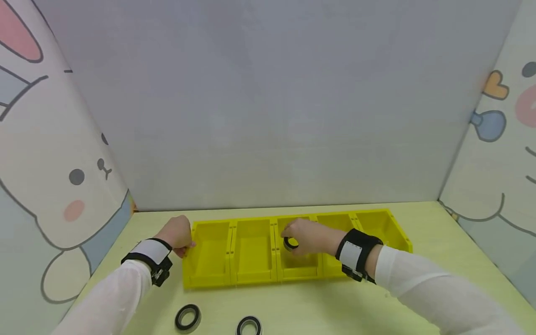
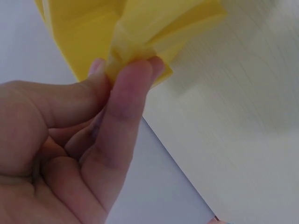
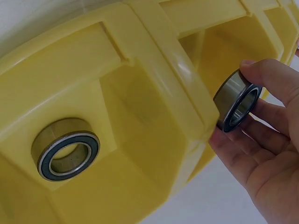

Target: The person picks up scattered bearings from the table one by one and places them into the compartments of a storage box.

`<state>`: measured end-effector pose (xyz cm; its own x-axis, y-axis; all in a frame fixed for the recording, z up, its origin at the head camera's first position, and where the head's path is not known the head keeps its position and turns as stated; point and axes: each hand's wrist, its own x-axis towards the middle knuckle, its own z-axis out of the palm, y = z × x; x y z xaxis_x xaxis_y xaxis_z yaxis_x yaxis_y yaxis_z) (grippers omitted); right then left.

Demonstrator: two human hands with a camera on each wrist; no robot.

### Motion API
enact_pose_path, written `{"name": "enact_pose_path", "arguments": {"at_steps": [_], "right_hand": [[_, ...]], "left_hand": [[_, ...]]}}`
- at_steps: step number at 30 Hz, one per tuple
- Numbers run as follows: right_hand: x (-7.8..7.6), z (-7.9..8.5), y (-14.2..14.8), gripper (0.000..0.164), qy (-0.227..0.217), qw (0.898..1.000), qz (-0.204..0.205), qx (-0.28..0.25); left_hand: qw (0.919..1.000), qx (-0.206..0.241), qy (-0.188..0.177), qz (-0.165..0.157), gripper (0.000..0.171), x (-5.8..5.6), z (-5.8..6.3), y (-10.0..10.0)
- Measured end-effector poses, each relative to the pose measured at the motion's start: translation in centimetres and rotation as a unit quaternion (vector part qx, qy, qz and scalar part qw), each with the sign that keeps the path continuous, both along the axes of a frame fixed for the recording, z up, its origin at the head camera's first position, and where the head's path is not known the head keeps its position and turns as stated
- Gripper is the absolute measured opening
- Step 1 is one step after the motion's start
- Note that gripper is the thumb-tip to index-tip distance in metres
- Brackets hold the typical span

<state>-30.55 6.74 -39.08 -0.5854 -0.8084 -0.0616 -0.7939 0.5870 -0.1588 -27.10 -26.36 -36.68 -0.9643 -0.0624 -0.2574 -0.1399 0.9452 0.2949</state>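
Observation:
My left hand (image 1: pixel 176 232) pinches the left end edge of a yellow compartmented bin (image 1: pixel 253 276) between thumb and fingers, as the left wrist view shows close up. With its thumb and fingers, my right hand (image 1: pixel 309 236) grips a ball bearing (image 3: pixel 228 97), a metal ring with black seals, tilted at the middle compartment. In the right wrist view a second bearing (image 3: pixel 60 132) lies in the neighbouring compartment, which my right forearm partly covers in the head view. Two more bearings lie on the table before the bin, one at left (image 1: pixel 188 329) and another bearing (image 1: pixel 249 319) at the frame's bottom edge.
The bin stands on a pale wooden table (image 1: pixel 435 242) in one row of several compartments. Behind it rises a plain grey-white wall (image 1: pixel 268 116). Side panels with cartoon animals, left panel (image 1: pixel 50 153) and right panel (image 1: pixel 481 172), flank the table.

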Motion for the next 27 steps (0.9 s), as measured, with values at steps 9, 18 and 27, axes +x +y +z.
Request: {"name": "enact_pose_path", "arguments": {"at_steps": [9, 18, 27], "right_hand": [[-0.7, -2.9, -0.8, 0.007, -0.01, 1.0, 0.005, 0.001], [-0.7, -4.1, -0.6, 0.008, -0.014, 1.0, 0.006, 0.001], [-0.4, -4.3, -0.7, 0.008, 0.009, 0.999, -0.004, 0.031]], "left_hand": [[1.0, 0.001, 0.0, 0.002, 0.018, 0.3, 0.1, 0.0], [1.0, 0.0, -0.002, 0.002, 0.018, 0.5, 0.3, 0.1], [0.9999, 0.008, 0.006, -0.006, 0.018, 0.4, 0.1, 0.0]]}}
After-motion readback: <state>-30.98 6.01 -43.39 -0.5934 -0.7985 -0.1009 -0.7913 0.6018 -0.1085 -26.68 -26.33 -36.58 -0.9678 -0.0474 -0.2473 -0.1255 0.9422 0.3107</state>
